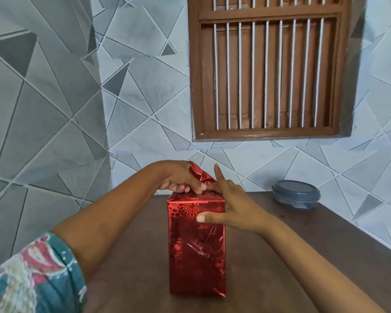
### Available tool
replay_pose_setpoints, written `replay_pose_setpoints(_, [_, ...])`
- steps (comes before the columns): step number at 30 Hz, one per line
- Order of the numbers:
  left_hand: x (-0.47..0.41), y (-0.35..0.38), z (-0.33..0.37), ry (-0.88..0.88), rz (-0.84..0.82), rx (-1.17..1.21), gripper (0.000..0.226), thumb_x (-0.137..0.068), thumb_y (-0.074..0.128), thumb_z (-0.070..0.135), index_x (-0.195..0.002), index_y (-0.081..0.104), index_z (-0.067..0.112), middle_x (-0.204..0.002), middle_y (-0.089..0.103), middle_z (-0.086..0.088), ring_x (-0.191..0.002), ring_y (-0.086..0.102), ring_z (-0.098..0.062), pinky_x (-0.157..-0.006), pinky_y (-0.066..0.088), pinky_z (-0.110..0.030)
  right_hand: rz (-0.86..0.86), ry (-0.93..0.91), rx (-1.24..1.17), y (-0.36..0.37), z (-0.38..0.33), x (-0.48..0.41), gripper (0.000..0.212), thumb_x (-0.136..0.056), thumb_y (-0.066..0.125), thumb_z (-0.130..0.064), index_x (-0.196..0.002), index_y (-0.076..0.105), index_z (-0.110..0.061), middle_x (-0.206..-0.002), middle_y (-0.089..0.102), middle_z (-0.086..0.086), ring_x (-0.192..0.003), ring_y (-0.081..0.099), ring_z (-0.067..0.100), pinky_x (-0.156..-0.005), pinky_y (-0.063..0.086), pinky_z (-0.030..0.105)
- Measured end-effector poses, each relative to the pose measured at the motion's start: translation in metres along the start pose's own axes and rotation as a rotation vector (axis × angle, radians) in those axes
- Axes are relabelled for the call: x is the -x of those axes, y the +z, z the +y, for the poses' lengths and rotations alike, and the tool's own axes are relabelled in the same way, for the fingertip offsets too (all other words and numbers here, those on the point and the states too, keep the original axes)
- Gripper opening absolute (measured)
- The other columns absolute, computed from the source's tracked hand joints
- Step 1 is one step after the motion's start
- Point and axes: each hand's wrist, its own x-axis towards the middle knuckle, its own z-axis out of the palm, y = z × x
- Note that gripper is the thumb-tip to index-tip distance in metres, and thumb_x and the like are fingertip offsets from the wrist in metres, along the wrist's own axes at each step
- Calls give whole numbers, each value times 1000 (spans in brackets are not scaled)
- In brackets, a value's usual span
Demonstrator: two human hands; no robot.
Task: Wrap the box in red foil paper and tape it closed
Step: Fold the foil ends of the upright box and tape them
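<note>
A tall box wrapped in shiny red foil paper (195,251) stands upright on the brown wooden table (303,256). At its top a loose flap of red foil (198,172) sticks up. My left hand (181,177) lies over the top far-left edge, its fingers curled down onto the folded foil beside the flap. My right hand (230,204) reaches from the right: its thumb presses the near face of the box, its fingers stretch across the top and the index finger points up. No tape is visible.
A round dark-blue lidded container (296,194) sits at the back right of the table near the wall. Tiled walls stand close behind and to the left. A brown barred window (269,71) hangs above.
</note>
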Motion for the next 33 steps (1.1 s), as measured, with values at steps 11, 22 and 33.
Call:
replay_pose_setpoints(11, [-10,4,20,-207,-105,-309,15,-88,64,27,-79,61,15,-64,65,10,-36,38,1,-39,29,-8,87,-25,8,7,1,9,129,-53,51,-83,-149,-12,-25,-146,36,-9,-132,28,8,-104,19,22])
replay_pose_setpoints(22, [0,-12,-7,-234,70,-200,98,-75,71,48,-149,10,27,-61,41,2,-43,34,-2,-39,27,-13,183,-113,71,7,7,11,83,-66,53,-77,-136,47,-33,-129,46,-27,-128,34,-1,-108,25,30])
replay_pose_setpoints(33, [10,-18,-23,-152,13,80,88,-81,72,18,-147,16,34,-67,43,-3,-49,35,-6,-39,35,-14,137,-104,571,-14,-1,8,100,-63,22,-91,-131,54,-24,-135,55,-9,-138,29,18,-108,12,38])
